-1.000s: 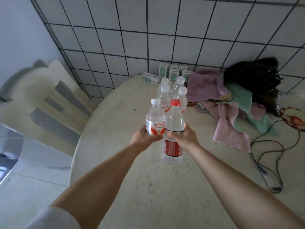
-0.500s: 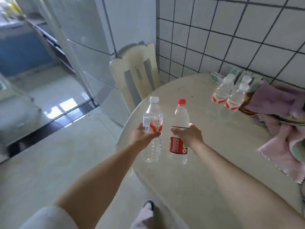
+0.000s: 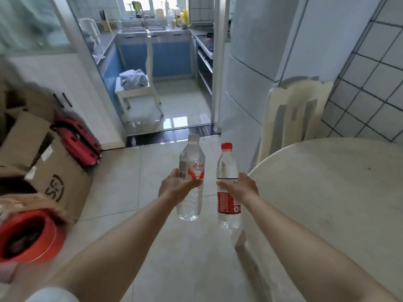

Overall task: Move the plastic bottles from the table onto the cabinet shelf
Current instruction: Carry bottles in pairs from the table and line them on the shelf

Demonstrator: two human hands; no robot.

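Note:
My left hand (image 3: 174,186) grips a clear white-capped bottle (image 3: 191,168) with a white and red label, held upright over the tiled floor. Just to its right, my right hand (image 3: 239,188) grips a clear red-capped bottle (image 3: 227,168) with a red label, also upright, beside the round table's edge (image 3: 327,192). The two bottles are a little apart. The other bottles on the table and the cabinet shelf are out of view.
A pale chair (image 3: 292,118) stands between the table and a white fridge (image 3: 257,68). Cardboard boxes (image 3: 54,171), a red suitcase (image 3: 78,142) and a red bowl (image 3: 28,236) line the left. Ahead, a doorway opens onto a kitchen with a white stool (image 3: 137,92).
My view has swung left, away from the table and tiled wall toward the kitchen doorway. Both hands still hold their bottles, now over the floor rather than the tabletop.

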